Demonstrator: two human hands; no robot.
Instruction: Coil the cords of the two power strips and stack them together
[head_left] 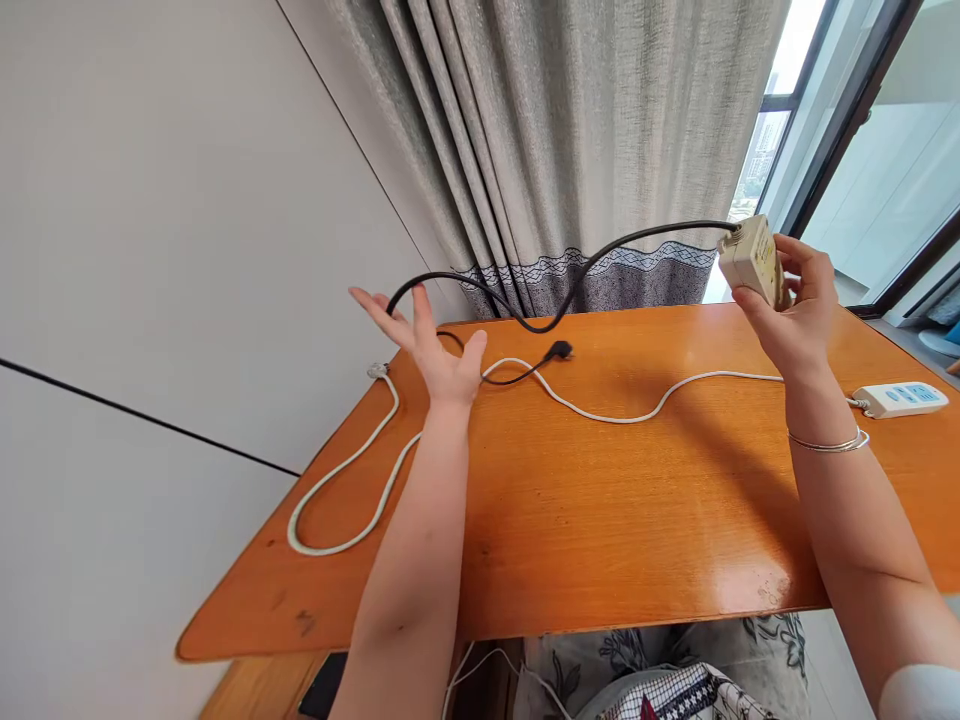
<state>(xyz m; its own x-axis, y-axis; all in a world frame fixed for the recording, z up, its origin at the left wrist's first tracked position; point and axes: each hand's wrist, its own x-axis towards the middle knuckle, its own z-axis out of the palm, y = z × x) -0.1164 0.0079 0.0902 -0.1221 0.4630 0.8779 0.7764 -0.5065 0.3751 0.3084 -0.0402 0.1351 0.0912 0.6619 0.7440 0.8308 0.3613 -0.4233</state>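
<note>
My right hand (795, 310) is raised above the orange wooden table (600, 500) and grips a cream socket block (750, 258). A black cable (637, 236) runs from that block leftwards in a hanging arc. It loops over my left hand (431, 345), which is held up palm open with the fingers spread, the cable resting across the fingers. The cable's black plug (559, 350) lies on the table behind that hand.
A white power strip (900, 398) lies at the table's right edge; its white cord (360, 490) snakes across the top and loops at the left. A grey curtain (562, 150) hangs behind, a window at right, a white wall at left.
</note>
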